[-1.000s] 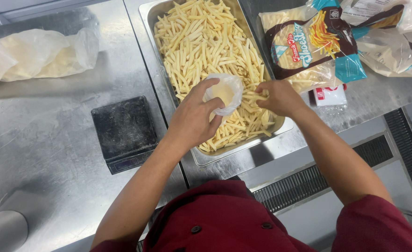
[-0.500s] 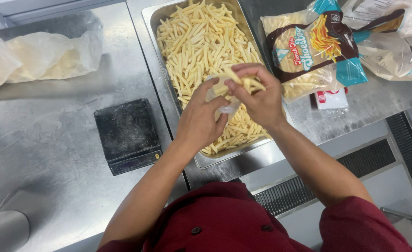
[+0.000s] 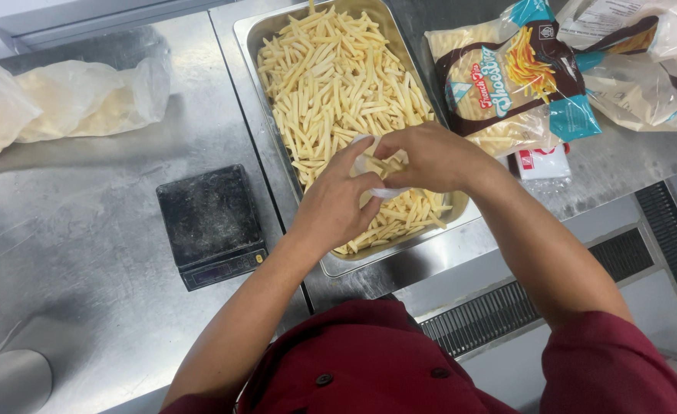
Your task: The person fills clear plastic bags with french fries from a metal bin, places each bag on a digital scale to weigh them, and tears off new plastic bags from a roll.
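Your left hand (image 3: 337, 201) and right hand (image 3: 430, 157) meet over the near half of the steel tray (image 3: 400, 264), both closed around a small clear plastic bag (image 3: 375, 165) with a few raw fries (image 3: 388, 163) showing in its mouth. The left fingers cup the bag from below; the right fingers pinch its rim from above. Judge the bag as thin, soft and slippery, with no shape of its own, so hold it by the rim and support the bottom. The fries look stiff but brittle and light, so a hard squeeze would likely snap them.

A second ago your hands were apart, the left alone holding the bag open and the right down among the loose fries at the tray's right wall. Half a second ago they had come together, as now. The black scale (image 3: 211, 226) near the worktop's front edge sits bare, unchanged.
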